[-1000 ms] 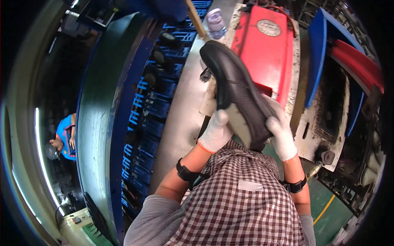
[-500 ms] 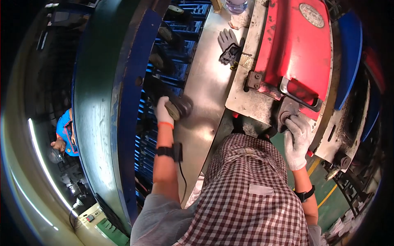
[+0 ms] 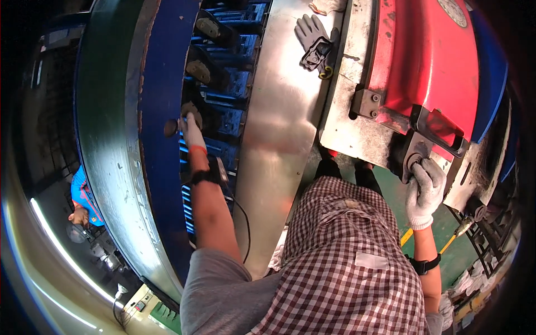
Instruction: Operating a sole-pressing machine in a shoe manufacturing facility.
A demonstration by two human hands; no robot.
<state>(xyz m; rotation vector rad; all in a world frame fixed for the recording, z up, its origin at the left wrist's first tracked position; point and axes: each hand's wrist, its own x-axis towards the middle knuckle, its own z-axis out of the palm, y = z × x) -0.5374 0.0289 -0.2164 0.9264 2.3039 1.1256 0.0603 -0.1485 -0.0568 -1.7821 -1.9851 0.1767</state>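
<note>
My left hand (image 3: 192,134), in a white knitted glove with an orange cuff, reaches into the blue metal rack of narrow bars (image 3: 231,120) and touches a dark shoe with a dull brownish end (image 3: 192,113). That shoe lies at the rack's left side, beside a tall blue painted panel (image 3: 162,84). My fingers there are partly hidden, so I cannot tell if they pinch the shoe or only rest on it. I'd do well to handle it by that brownish end, level and lightly, so its upper doesn't scrape the bars. The 2 dark shoes with tan patches (image 3: 200,71) farther up the rack are a good guide for spacing: no crowding, no contact. My knuckles need care too, because a round dark knob (image 3: 171,128) sits just left of them on the panel.

My right hand (image 3: 426,192), in a white glove, has its fingers bent against a dark metal bracket with a round boss (image 3: 416,152) at the near end of a glossy red cover (image 3: 421,61). I cannot tell how firmly they close on it. While my left arm is stretched out, a light, steady touch there seems best, fingertips out of the gap under the black loop handle (image 3: 455,142).
</note>
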